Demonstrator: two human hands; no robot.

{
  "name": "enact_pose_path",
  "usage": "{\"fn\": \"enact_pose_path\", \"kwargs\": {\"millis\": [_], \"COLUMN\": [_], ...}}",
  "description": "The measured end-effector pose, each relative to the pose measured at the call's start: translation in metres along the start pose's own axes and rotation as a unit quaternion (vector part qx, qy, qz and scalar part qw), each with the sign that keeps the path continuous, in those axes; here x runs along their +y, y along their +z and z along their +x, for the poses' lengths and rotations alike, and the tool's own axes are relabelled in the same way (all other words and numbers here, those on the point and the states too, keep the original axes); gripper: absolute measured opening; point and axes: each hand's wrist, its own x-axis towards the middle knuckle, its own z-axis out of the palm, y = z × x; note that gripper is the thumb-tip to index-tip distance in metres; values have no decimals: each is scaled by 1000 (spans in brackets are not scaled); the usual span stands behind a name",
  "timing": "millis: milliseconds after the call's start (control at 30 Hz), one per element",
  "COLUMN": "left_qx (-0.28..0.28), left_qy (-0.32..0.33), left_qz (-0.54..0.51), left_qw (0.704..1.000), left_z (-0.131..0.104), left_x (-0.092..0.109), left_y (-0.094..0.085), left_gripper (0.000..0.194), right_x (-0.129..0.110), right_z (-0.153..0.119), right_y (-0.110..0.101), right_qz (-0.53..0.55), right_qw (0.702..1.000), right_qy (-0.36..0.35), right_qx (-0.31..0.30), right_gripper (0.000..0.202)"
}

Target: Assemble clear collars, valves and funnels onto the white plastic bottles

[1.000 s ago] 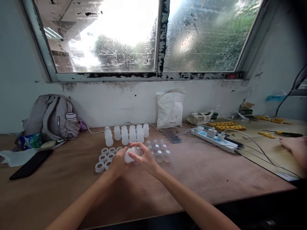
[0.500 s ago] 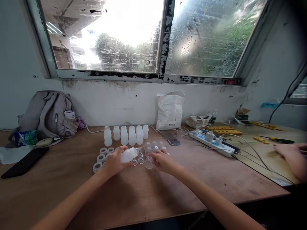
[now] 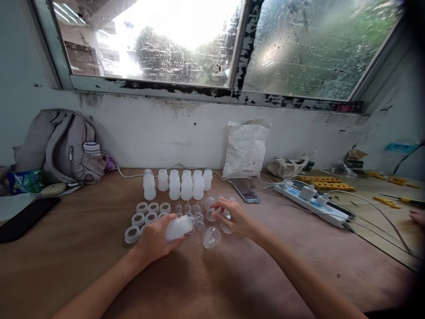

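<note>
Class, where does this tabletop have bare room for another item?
Bare patches of table: between the forearms; between the right hand and the power strip; between the black slab and the white rings. Crowded: the middle, where bottles, rings and clear cups cluster around the left hand.

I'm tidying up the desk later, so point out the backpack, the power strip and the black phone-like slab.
Backpack [image 3: 61, 148]: head view, front.
Power strip [image 3: 327, 215]: head view, top face.
Black slab [image 3: 26, 220]: head view, upper surface.
</note>
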Motion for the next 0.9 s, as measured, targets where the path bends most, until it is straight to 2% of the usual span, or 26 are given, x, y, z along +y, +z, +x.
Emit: {"fn": "enact_pose_path", "kwargs": {"millis": [100, 233, 367, 467, 567, 667, 767, 833, 900], "left_qx": [-4, -6, -8, -6, -16, -31, -37, -43, -55], "left_qy": [0, 1, 1, -4, -13, -33, -57, -75, -97], "left_qz": [4, 8, 15, 12, 11, 3, -19, -33, -44], "left_qw": [1000, 1000, 1000, 1000, 1000, 999, 997, 996, 993], "left_z": [0, 0, -1, -1, -1, -1, 0, 1, 2], "left_x": [-1, 1, 1, 1, 4, 7, 8, 8, 8], "left_y": [2, 6, 8, 8, 7, 5, 4, 4, 3], "left_gripper": [39, 41, 41, 41, 40, 41, 42, 41, 40], "right_x": [-12, -35, -46, -44, -36, -29, -24, -22, -20], "right_z": [-9, -32, -51, -55, -47, -29, -9, 1, 7], "right_y": [10, 34, 51, 49, 35, 14, -1, -1, 7], "right_qz": [-20, -74, -97, -75, 5, 80, 122, 173, 232], "right_qw": [997, 994, 989, 988, 990, 992, 991, 978, 963], "right_qy": [15, -6, 11, 35, 37, 28, 49, 56, 67], "right_qx": [-67, -85, -112, -128, -134, -93, 30, 99, 123], "right_gripper": [27, 34, 29, 18, 22, 25, 21, 22, 23]}}
